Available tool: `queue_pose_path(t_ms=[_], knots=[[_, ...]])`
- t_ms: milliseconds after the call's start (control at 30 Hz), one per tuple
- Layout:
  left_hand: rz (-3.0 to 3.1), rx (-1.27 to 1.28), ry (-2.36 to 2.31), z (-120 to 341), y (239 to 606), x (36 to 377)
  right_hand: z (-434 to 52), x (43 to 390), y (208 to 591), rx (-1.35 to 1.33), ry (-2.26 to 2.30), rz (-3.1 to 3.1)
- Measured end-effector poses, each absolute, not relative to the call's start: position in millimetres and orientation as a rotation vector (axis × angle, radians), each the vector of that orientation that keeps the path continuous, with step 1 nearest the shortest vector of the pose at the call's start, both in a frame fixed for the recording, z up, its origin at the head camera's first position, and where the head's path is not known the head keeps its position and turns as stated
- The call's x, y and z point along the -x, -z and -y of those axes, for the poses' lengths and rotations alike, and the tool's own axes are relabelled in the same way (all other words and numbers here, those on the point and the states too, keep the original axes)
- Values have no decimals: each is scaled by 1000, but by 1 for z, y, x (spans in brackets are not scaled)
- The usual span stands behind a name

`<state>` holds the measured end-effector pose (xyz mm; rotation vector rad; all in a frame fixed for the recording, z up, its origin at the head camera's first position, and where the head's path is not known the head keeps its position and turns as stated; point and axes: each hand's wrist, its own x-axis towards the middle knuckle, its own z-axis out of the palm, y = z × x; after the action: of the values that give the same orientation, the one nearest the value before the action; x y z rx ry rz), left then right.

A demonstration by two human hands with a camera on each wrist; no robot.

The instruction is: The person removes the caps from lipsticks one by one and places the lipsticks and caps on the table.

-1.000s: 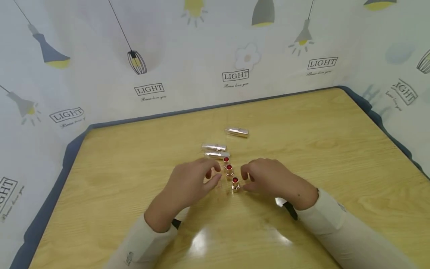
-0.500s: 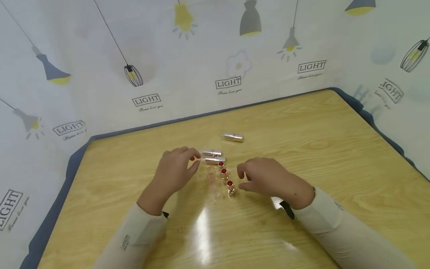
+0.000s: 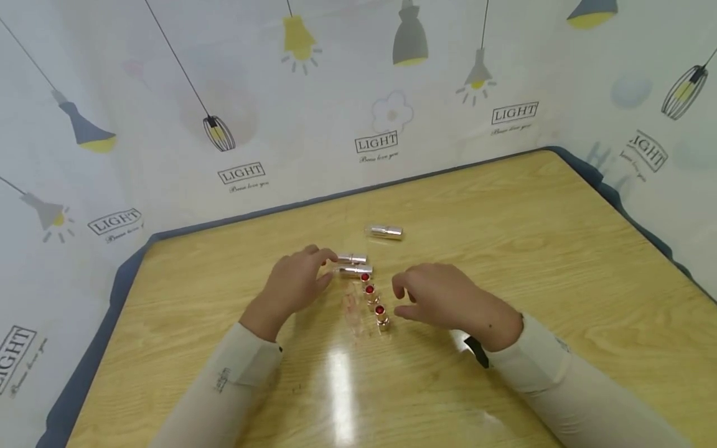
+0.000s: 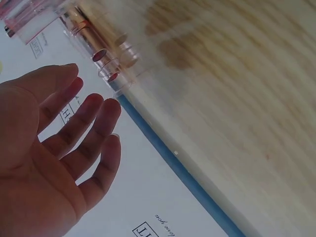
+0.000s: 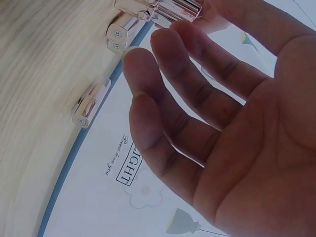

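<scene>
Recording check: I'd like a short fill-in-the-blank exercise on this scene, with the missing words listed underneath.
1. Three gold tubes with ____ tops stand in a row on the table.
2. In the head view, ____ silvery tubes lie on their sides.
3. Between its thumb and fingers, the right hand holds ____.
4. The boxed word printed repeatedly on the backdrop is ____.

Missing words: red; three; nothing; LIGHT.

Lipstick (image 3: 358,259) partly hidden, head view.
Left hand (image 3: 295,282) covers its left end; right wrist view: base label (image 5: 117,33) too small to read.
</scene>
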<state>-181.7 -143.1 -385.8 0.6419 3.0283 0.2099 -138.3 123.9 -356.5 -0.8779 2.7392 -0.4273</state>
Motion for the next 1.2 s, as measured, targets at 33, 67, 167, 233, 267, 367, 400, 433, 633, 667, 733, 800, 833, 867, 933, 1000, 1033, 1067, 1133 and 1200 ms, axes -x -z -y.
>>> queue_pose_path(t_ms=[33,67,167,233,267,367,400,433,633,667,733,800,833,867,933,1000,1033,1067,1133,1200], knots=[[-3023,-635,-216,142,387,183,-124,138,357,887,425,-2741],[-3019,-629,-221,141,388,183,-124,138,357,890,423,-2741],[-3002,-607,-224,139,392,185,-124,137,357,895,427,-2733],[-2993,-585,-227,137,394,186,-124,137,358,888,424,-2731],[-2994,-572,-227,136,395,186,-124,136,359,884,422,-2732],[-3007,-555,-225,134,397,186,-124,136,359,894,425,-2733],[-3013,-555,-221,134,397,187,-124,136,360,898,426,-2733],[-3018,-555,-213,133,396,187,-124,136,360,901,426,-2733],[-3030,-580,-174,131,393,190,-123,136,360,892,420,-2728],[-3027,-586,-171,131,393,190,-123,136,360,894,420,-2727],[-3017,-596,-162,131,393,191,-121,136,360,903,420,-2723],[-2999,-605,-148,131,393,192,-120,136,361,904,419,-2716],[-2988,-607,-140,131,393,192,-119,135,361,901,419,-2710],[-2978,-603,-133,131,393,192,-119,135,361,897,419,-2704],[-2969,-587,-119,131,394,193,-118,136,362,885,422,-2696],[-2965,-564,-110,131,396,194,-118,136,363,880,428,-2694],[-2963,-552,-107,131,397,195,-118,136,362,878,432,-2694],[-2960,-542,-106,132,398,195,-118,136,363,879,434,-2695],[-2952,-534,-111,132,401,196,-119,135,363,883,438,-2698],[-2952,-527,-117,136,399,196,-118,135,360,889,440,-2696]])
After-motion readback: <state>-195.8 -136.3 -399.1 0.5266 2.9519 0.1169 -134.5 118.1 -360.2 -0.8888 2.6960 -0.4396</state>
